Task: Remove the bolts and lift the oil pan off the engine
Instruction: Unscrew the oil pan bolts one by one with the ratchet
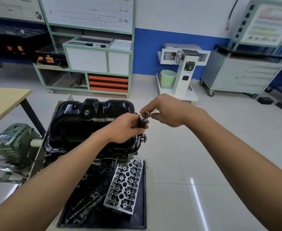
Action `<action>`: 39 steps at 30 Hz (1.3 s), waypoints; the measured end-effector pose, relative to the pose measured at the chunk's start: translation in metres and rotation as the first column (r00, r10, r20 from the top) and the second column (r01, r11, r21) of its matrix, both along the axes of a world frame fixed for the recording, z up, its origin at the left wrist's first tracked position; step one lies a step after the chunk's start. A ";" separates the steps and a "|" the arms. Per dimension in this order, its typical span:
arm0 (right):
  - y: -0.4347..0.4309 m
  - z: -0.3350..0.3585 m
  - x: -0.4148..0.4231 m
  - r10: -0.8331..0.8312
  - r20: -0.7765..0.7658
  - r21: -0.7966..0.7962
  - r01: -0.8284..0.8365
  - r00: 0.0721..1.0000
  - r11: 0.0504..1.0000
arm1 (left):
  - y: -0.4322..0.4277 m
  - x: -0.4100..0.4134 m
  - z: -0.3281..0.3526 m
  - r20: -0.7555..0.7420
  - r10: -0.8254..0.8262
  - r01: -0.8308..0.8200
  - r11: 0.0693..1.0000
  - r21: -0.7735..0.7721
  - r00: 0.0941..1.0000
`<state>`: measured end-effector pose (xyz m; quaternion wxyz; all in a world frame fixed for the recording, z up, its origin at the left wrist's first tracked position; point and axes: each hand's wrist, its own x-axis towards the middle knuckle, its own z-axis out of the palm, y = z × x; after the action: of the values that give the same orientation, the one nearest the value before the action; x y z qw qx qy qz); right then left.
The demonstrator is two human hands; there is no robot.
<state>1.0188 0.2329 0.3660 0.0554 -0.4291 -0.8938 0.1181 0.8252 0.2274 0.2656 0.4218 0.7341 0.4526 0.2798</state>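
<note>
The glossy black oil pan [80,120] sits on top of the upturned engine [90,152] on a stand. Above the pan's right edge my left hand [127,126] grips a dark socket [143,122] that stands upright, its lower end near the pan's flange. My right hand [165,110] holds a silver ratchet [151,112] whose head meets the top of the socket; its handle is hidden in my palm. The pan's bolts along the flange are too small to tell.
A grey cylinder head [125,184] and dark engine parts lie in a black tray [137,220] below the engine. A green motor [13,144] stands left, beside a wooden table [2,104]. Cabinets and a white machine [183,72] line the far wall.
</note>
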 end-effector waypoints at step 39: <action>-0.022 -0.001 -0.028 -0.203 0.169 0.025 0.202 0.964 0.979 | -0.011 0.014 -0.009 0.002 0.226 -0.219 0.943 0.251 0.974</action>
<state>0.9910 0.2106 0.3648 -0.0081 -0.5264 -0.8472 0.0711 0.8395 0.2163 0.2561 0.2858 0.7291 0.4994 0.3706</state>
